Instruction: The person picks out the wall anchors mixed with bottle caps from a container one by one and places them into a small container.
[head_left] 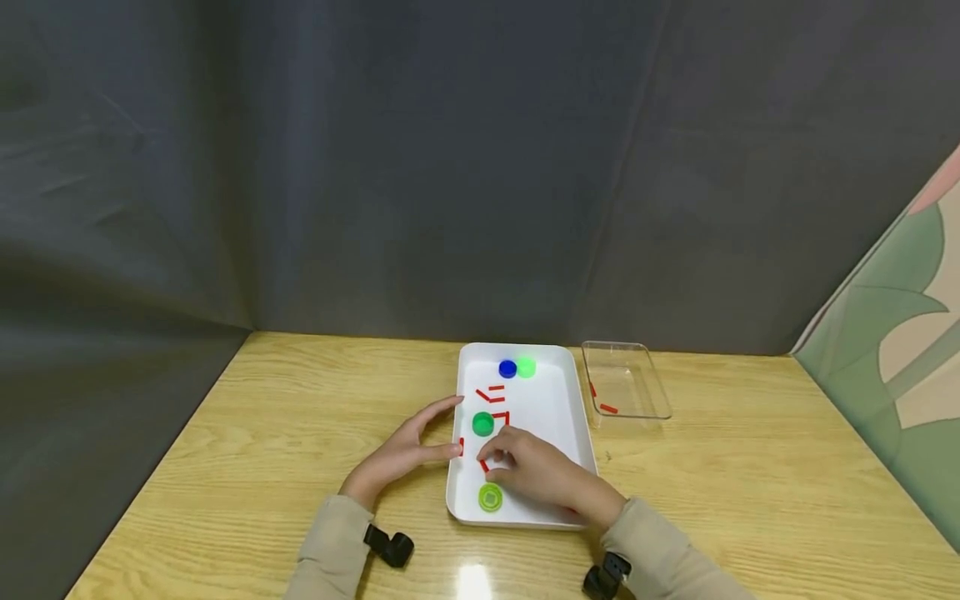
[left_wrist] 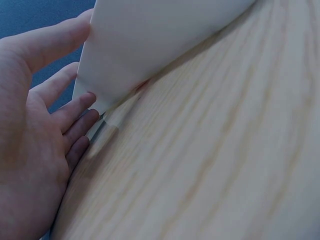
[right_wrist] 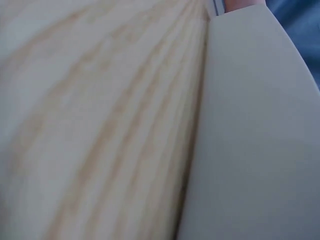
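Observation:
A white tray [head_left: 551, 417] stands on the table with several short red sticks and round coloured caps in it. My right hand [head_left: 536, 471] is over the tray's near half, thumb and index finger pinching a red stick [head_left: 483, 466]. Just nearer than that lies a yellow-green cap [head_left: 491, 497]; a dark green cap [head_left: 483, 423] sits farther up, beside red sticks set at an angle. With fingers spread, my left hand [head_left: 408, 446] steadies the tray's left side. In the left wrist view its fingertips rest against the tray's outer wall [left_wrist: 135, 45].
A blue cap [head_left: 507, 368] and a bright green cap [head_left: 527, 367] lie at the tray's far end, with loose red sticks [head_left: 497, 400] nearer. Right of the tray, a clear plastic box [head_left: 630, 379] holds a few red sticks. A dark curtain [head_left: 450, 167] hangs behind the table.

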